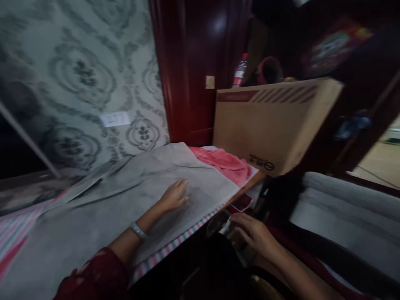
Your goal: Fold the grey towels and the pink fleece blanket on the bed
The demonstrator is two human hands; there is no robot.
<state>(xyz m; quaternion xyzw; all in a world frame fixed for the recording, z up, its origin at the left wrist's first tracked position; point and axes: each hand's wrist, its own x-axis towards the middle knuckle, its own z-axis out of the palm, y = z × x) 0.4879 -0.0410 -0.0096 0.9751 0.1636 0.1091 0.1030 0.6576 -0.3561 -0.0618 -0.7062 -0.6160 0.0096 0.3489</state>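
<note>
Cardbd box (259,129) by dk red panel (190,83); btl (239,76) above; wht label (116,119) on wall (84,79).

Under the left fingers (177,188) spreads a plain grey cloth (109,200); beyond them, a coral-pink cloth (223,162); on their near side, a pink, white and bluish striped sheet (179,240); farther off, pale wallpaper (84,75) with dark medallions.

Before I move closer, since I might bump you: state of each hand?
Left hand: open, over the gray cloth.
Right hand: partly curled; too blurred to tell whether it holds anything.
</note>
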